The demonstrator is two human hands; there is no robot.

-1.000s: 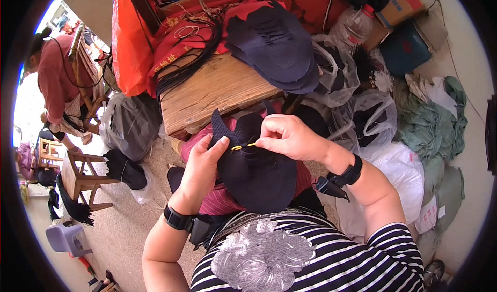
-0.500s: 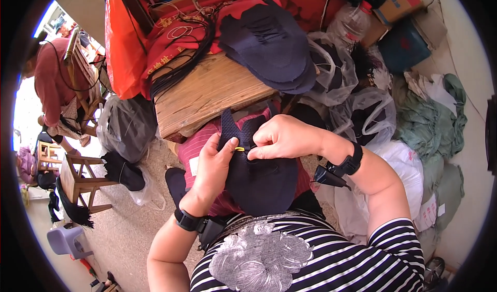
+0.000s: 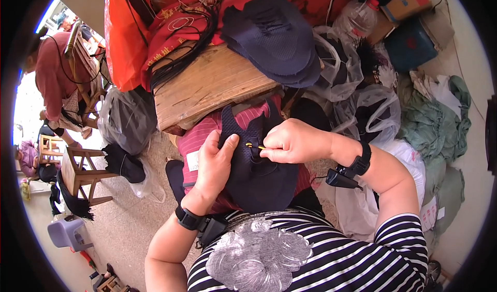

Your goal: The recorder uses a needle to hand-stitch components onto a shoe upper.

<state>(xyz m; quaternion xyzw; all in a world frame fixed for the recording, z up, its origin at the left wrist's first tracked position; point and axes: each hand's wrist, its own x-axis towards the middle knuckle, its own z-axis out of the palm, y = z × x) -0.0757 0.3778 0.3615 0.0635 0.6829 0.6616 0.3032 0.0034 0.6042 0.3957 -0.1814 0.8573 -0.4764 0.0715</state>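
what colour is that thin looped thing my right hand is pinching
The looped thing is yellow, best seen in the head view.

The right hand has just drawn rightward. The thin yellow tool now sits farther from the left hand.

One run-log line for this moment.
left hand: holding dark fabric piece | right hand: pinching thin yellow item | navy stack: on wooden table

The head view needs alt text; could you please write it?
A person's left hand holds a dark fabric piece over their lap; the right hand pinches a slim yellow item. Beyond, navy cutouts lie stacked on a wooden bench.
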